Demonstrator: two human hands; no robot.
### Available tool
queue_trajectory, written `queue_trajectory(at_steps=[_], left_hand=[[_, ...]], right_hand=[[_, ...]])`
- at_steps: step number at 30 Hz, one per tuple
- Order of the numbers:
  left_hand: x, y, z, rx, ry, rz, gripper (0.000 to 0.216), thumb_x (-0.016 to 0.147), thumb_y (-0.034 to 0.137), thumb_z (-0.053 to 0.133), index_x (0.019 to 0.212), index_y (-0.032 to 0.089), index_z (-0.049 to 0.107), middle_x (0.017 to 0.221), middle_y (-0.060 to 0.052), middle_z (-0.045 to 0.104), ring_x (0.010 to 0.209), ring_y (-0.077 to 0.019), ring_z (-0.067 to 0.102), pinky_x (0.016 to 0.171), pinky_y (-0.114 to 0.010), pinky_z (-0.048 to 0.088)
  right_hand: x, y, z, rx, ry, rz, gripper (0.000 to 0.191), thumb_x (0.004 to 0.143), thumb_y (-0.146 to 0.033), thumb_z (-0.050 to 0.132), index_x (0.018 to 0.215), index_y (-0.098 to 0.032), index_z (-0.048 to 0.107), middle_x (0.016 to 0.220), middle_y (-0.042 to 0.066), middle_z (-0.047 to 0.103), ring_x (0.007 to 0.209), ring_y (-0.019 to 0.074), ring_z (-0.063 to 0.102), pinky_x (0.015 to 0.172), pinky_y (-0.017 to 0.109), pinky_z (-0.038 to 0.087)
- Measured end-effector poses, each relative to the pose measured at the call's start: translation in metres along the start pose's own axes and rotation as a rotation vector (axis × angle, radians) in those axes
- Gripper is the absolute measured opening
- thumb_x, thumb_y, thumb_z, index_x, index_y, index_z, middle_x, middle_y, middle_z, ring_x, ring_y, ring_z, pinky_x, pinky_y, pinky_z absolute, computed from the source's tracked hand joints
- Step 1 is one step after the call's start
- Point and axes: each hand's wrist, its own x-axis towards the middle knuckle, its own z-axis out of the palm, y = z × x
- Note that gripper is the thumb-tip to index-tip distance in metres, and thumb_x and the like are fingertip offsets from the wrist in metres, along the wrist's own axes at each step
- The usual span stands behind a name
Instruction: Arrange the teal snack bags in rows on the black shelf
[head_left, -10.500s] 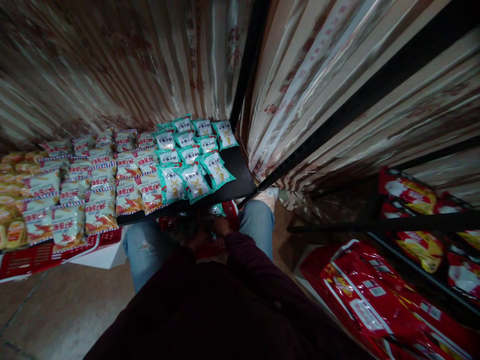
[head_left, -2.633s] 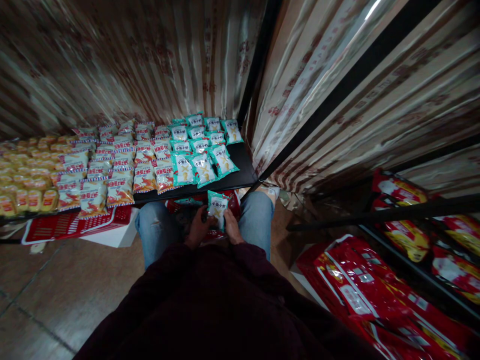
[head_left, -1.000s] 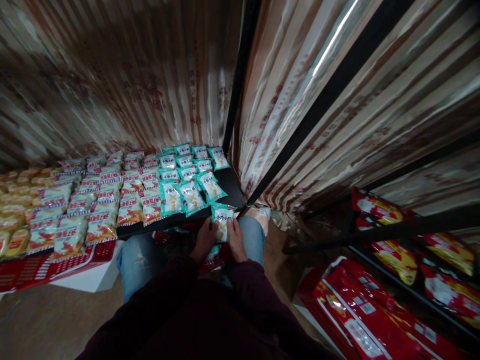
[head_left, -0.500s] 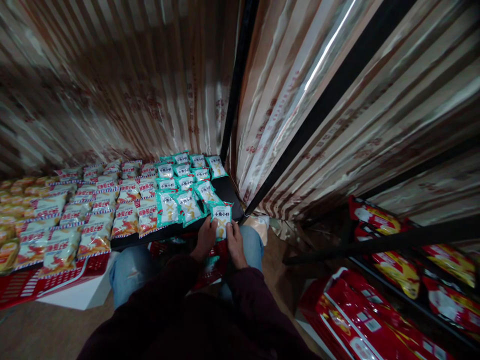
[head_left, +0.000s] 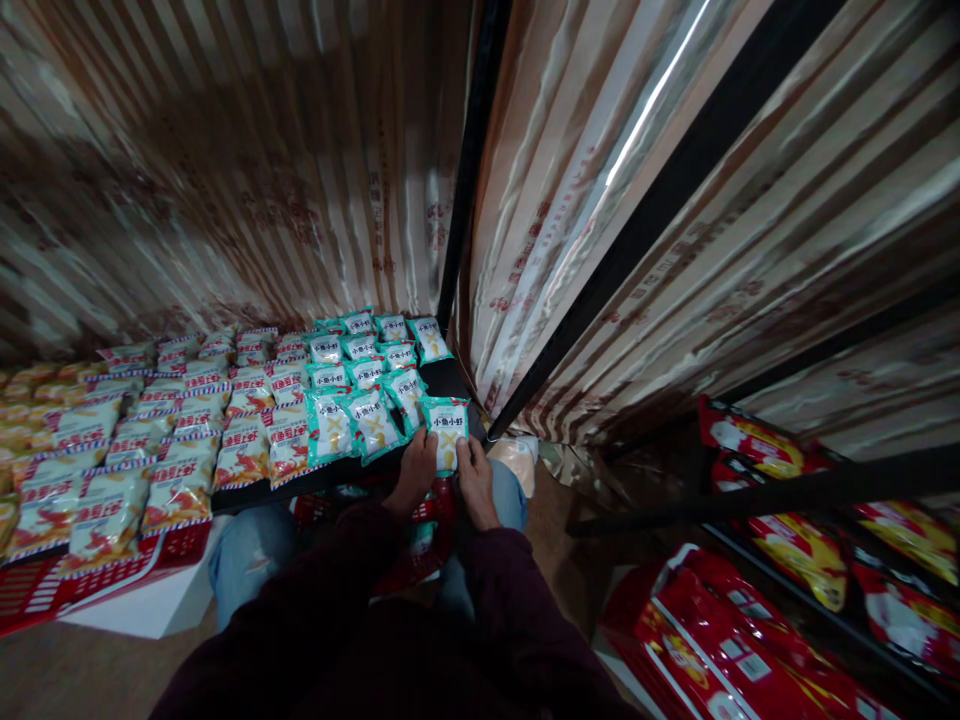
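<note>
- Raised since earlier: teal-edged packet, now near the shelf's front corner.
- Your left grip and right grip pinch it between them.
- Matching packets: ahead-left of grip.

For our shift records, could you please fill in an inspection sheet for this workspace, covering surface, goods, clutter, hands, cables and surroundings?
Surface: black shelf, showing at its right end.
Goods: teal packets right, red-lettered packets beside them, yellow packs far left.
Clutter: red basket lower left; red bags lower right.
Hands: left hand and right hand hold one teal packet together; its contact with the shelf is unclear.
Cables: nothing seen.
Surroundings: patterned curtains, black bars.
</note>
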Motion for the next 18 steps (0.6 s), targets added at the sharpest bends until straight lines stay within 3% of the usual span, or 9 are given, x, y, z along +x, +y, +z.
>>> queue_trajectory(at_steps=[5, 18], left_hand=[[0.012, 0.002, 0.004, 0.000, 0.008, 0.012, 0.031, 0.091, 0.027, 0.034, 0.111, 0.016, 0.056, 0.114, -0.014, 0.064, 0.104, -0.0225, 0.059, 0.096, -0.036, 0.042], [0.035, 0.005, 0.014, -0.075, 0.045, 0.046, 0.038, 0.088, 0.022, 0.040, 0.123, 0.013, 0.051, 0.126, -0.015, 0.060, 0.117, -0.0218, 0.055, 0.104, -0.037, 0.038]], right_hand=[[0.012, -0.002, 0.001, 0.019, -0.002, 0.020, 0.044, 0.079, -0.059, 0.053, 0.103, -0.023, 0.063, 0.094, 0.004, 0.071, 0.081, 0.0217, 0.063, 0.071, 0.033, 0.052], [0.049, 0.005, 0.000, -0.075, 0.059, -0.024, 0.043, 0.080, -0.059, 0.050, 0.103, -0.024, 0.062, 0.095, 0.003, 0.069, 0.086, 0.0211, 0.062, 0.077, 0.034, 0.049]])
